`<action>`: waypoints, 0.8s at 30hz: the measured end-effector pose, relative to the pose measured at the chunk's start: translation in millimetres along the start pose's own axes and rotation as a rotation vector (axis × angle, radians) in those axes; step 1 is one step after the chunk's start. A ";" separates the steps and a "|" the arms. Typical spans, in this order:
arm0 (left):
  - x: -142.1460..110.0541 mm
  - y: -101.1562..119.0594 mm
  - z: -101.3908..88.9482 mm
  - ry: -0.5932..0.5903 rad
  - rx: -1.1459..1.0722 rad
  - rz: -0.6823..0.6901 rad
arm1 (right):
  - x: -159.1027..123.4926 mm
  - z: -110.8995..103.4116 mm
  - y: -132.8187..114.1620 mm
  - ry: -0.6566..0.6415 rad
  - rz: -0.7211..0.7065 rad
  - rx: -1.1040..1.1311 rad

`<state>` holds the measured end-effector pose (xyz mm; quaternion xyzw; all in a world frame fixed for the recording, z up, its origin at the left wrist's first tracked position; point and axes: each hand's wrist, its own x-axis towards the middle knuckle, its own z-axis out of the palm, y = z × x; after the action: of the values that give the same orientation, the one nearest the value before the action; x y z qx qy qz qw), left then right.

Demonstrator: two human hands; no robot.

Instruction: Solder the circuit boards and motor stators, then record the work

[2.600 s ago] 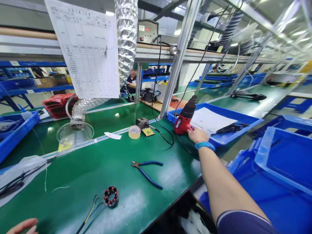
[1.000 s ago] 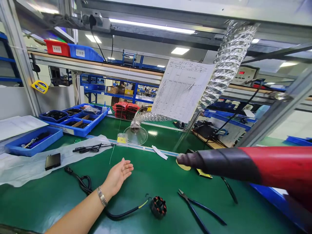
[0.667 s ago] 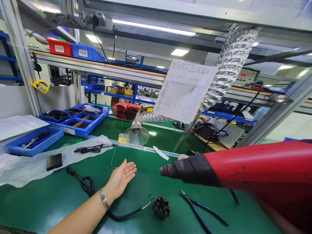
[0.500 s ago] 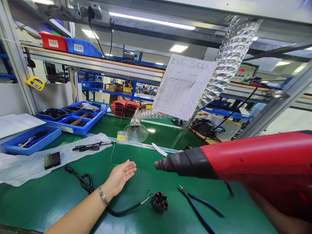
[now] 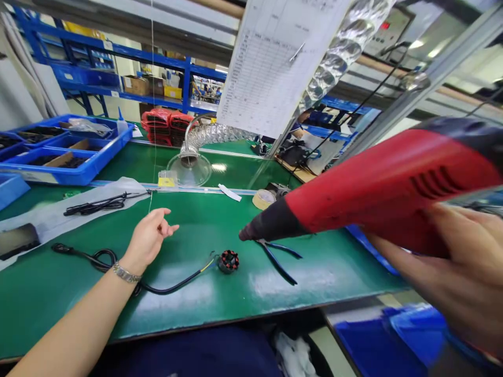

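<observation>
My right hand (image 5: 467, 251) is wrapped round the handle of a red heat gun (image 5: 365, 183) with a black stepped nozzle. The nozzle points left, over the bench. My left hand (image 5: 147, 238), wearing a metal watch or bracelet, hovers above the bench with nothing held and its fingers apart, partly bent. Below it a black power cable (image 5: 173, 288) runs to thin bare-ended wires beside a small round motor stator (image 5: 228, 261) with red and black segments. Blue-handled pliers (image 5: 279, 262) lie just right of the stator, below the nozzle.
Blue parts bins (image 5: 74, 173) stand at the left. A clear fume hood (image 5: 190, 170) on a foil duct sits at the back, near a tape roll (image 5: 263, 199). A paper chart (image 5: 271, 68) hangs above. Blue trays (image 5: 393, 335) lie below the bench edge at right.
The view has tilted down and shifted right. The heat gun has lifted, so my right hand on its handle now shows. My left hand's fingers have gone from straight to partly bent.
</observation>
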<state>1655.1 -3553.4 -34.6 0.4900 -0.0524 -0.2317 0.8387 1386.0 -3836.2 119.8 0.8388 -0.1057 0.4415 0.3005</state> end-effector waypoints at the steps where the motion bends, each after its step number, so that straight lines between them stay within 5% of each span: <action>1: 0.3 1.9 -0.5 0.028 0.009 0.001 | 1.8 -3.2 -2.8 0.003 -0.061 -0.034; 7: 2.0 4.4 -3.5 0.104 0.046 0.001 | 1.1 -10.4 -12.9 -0.008 -0.225 -0.128; 24: 3.7 8.7 -3.3 0.143 0.077 0.046 | -18.3 -3.5 -13.6 -0.061 -0.219 -0.065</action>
<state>1662.3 -3548.8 -29.4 0.5358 -0.0125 -0.1745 0.8260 1378.9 -3824.8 101.0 0.8482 -0.0368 0.3765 0.3707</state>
